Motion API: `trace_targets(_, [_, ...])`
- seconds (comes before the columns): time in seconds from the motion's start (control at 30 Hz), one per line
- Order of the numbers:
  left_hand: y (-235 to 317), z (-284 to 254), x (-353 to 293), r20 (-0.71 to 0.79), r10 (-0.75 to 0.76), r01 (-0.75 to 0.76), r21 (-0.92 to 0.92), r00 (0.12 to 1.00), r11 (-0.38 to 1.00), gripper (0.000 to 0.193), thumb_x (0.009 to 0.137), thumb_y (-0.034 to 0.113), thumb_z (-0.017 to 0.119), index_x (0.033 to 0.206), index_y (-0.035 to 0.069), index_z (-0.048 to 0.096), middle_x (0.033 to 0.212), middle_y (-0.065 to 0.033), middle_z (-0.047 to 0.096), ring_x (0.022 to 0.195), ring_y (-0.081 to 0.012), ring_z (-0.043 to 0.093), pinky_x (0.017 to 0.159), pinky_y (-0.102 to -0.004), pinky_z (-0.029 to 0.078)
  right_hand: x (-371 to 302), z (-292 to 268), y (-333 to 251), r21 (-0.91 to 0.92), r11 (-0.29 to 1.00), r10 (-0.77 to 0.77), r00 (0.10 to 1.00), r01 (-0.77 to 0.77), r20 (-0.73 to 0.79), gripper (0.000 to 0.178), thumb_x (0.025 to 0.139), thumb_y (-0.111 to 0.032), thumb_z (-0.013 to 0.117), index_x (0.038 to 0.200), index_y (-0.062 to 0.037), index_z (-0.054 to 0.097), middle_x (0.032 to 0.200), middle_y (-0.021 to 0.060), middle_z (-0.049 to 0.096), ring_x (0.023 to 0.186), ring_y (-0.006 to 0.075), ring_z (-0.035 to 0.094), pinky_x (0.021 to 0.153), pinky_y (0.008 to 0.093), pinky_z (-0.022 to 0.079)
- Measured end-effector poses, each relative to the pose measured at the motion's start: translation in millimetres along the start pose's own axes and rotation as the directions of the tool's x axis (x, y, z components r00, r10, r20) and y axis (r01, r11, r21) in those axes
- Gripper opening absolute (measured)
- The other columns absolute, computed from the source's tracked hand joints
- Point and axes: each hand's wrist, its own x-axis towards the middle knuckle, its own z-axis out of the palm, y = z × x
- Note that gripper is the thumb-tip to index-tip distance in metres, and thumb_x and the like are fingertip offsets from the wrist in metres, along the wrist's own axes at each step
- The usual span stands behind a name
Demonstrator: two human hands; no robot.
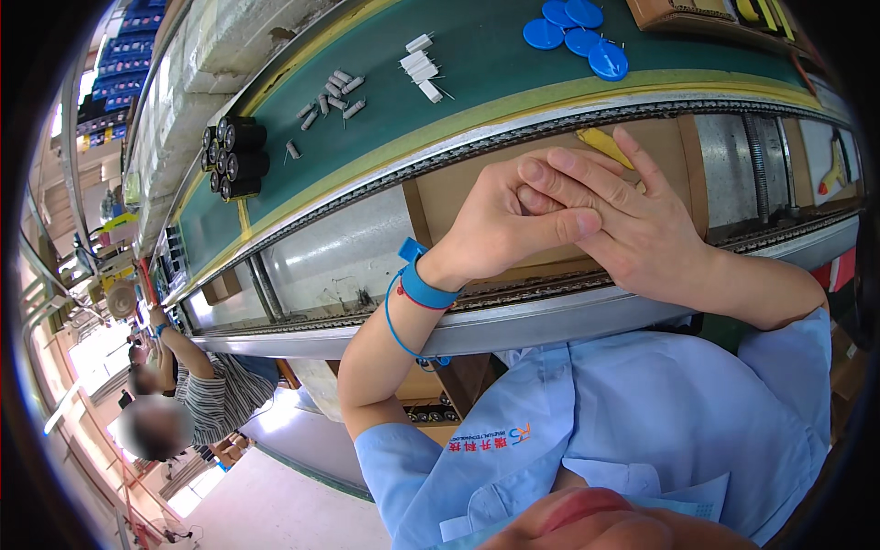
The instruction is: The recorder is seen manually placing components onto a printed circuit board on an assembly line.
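Observation:
My left hand [513,225], with a blue strap [429,282] round its wrist, meets my right hand [632,215] above the metal conveyor rails. The left fingers are bent, and its thumb lies across the right fingers. On the right hand the fingers stretch over the left ones, with one finger raised apart. No object shows between them, though the inner palms are hidden. Just beyond the hands, a yellow piece [605,145] of unclear kind lies by a brown cardboard sheet [674,179].
Across the green bench [302,174] lie black cylindrical capacitors [240,151], small grey cylindrical parts [339,90], white block-shaped parts [420,66] and blue discs with leads [587,38]. A cardboard box [674,14] stands far right, yellow-handled pliers [832,174] nearer. A person in stripes [225,394] works at left.

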Motion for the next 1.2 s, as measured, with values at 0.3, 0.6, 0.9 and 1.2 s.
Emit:
trace_targets(0.3, [-1, 1, -2, -0.003, 0.05, -0.05, 0.025, 0.999, 0.998, 0.04, 0.087, -0.001, 0.068, 0.125, 0.0, 0.057, 0.1, 0.0002, 0.062, 0.088, -0.0044, 0.056, 0.076, -0.0202, 0.049, -2, 1, 2, 0.033, 0.999, -0.027, 1.0, 0.027, -0.004, 0.032, 0.082, -0.012, 0.056, 0.112, -0.0071, 0.067, 0.143, 0.0023, 0.05, 0.141, 0.0182, 0.035, 0.116, 0.0571, 0.024])
trace_targets(0.6, [-1, 2, 0, 0.036, 0.132, -0.132, -0.02, 0.991, 0.991, 0.039, 0.085, -0.002, 0.069, 0.123, -0.002, 0.058, 0.112, -0.0075, 0.064, 0.1, -0.0114, 0.059, 0.086, -0.0256, 0.051, -6, 4, 4, 0.041, 0.998, -0.044, 0.999, 0.046, -0.032, 0.032, 0.083, -0.017, 0.059, 0.113, -0.0094, 0.069, 0.142, 0.0023, 0.05, 0.134, 0.0115, 0.043, 0.118, 0.0532, 0.02])
trace_targets(0.9, [-2, 3, -1, -0.016, 0.076, -0.075, 0.021, 0.997, 0.997, 0.038, 0.085, 0.004, 0.072, 0.121, 0.0, 0.058, 0.103, -0.0027, 0.063, 0.089, -0.0082, 0.057, 0.079, -0.0212, 0.049, -2, -4, 2, 0.083, 0.996, -0.022, 0.999, 0.018, 0.043, 0.034, 0.084, -0.013, 0.057, 0.116, -0.0077, 0.066, 0.146, 0.0071, 0.046, 0.137, 0.0202, 0.04, 0.116, 0.0536, 0.022])
trace_targets(1.2, [-7, 4, -2, -0.171, 0.141, -0.07, 0.364, 0.975, 0.929, 0.039, 0.08, 0.023, 0.08, 0.102, 0.0, 0.059, 0.091, -0.0057, 0.065, 0.084, -0.0114, 0.059, 0.074, -0.0285, 0.051, -4, -7, -6, 0.146, 0.989, -0.067, 0.974, 0.036, 0.215, 0.055, 0.069, -0.012, 0.072, 0.121, -0.0015, 0.06, 0.152, 0.019, 0.034, 0.142, 0.0354, 0.03, 0.113, 0.0587, 0.023])
